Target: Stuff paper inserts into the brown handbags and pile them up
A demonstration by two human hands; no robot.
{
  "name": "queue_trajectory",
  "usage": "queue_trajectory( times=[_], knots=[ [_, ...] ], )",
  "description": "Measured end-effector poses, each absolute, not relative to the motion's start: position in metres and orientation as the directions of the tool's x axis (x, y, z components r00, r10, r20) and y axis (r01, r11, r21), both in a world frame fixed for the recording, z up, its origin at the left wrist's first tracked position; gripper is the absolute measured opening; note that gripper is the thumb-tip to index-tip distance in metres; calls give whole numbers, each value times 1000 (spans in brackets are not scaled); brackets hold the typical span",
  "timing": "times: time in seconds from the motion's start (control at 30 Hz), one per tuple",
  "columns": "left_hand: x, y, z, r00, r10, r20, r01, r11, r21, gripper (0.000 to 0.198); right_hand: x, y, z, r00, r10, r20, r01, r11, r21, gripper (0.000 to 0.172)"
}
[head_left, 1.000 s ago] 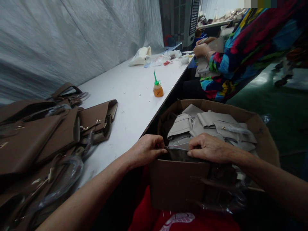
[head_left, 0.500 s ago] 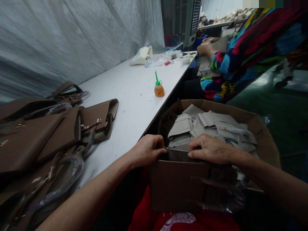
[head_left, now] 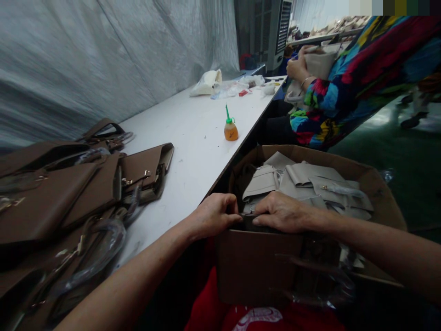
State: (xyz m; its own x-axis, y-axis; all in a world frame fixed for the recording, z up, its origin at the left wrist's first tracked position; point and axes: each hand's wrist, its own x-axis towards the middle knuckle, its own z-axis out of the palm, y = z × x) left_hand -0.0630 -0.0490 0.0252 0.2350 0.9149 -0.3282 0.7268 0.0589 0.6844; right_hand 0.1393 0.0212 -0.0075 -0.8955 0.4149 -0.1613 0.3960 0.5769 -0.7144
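Brown bag (head_left: 257, 269) stands upright directly beneath the left grip (head_left: 218, 214) and the right grip (head_left: 282, 212), its opening between them; a white tabletop (head_left: 196, 124) stretches left of and beyond the left grip; on it, well left of that grip, lies a heap of brown bags (head_left: 37, 202); a carton (head_left: 389, 209) of grey bags (head_left: 317, 177) sits just beyond the right grip; both grips pinch the bag's upper edge; an amber bottle (head_left: 231, 132) with a green spout stands beyond the left grip; a red box (head_left: 243, 93) lies farther beyond.
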Motion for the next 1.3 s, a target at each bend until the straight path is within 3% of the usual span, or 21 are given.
queue_trajectory(
  times=[0.17,0.33,0.5,0.9,1.1,1.2,1.3],
  knots=[
    [-71,-55,25,239,872,-428,534,250,807,44,141,16,-8,-860,457,-225,435,431,-790,33],
    [-73,-58,31,242,806,-541,546,348,763,16,141,17,-10,-859,448,-247,435,383,-815,28],
    [-72,-60,28,217,804,-553,403,442,801,15,139,20,-15,-859,437,-266,437,356,-826,27],
    [-79,-64,21,145,829,-540,475,420,773,18,116,21,-10,-907,383,-173,354,473,-807,25],
    [-77,-70,23,104,811,-575,410,492,768,31,112,15,-11,-884,460,-80,350,539,-766,18],
    [-73,-71,24,81,802,-592,373,527,764,29,114,12,-12,-863,501,-69,362,517,-776,17],
    [-69,-70,28,75,833,-548,457,460,761,24,115,8,-14,-852,522,-48,367,529,-765,19]
  ],
)
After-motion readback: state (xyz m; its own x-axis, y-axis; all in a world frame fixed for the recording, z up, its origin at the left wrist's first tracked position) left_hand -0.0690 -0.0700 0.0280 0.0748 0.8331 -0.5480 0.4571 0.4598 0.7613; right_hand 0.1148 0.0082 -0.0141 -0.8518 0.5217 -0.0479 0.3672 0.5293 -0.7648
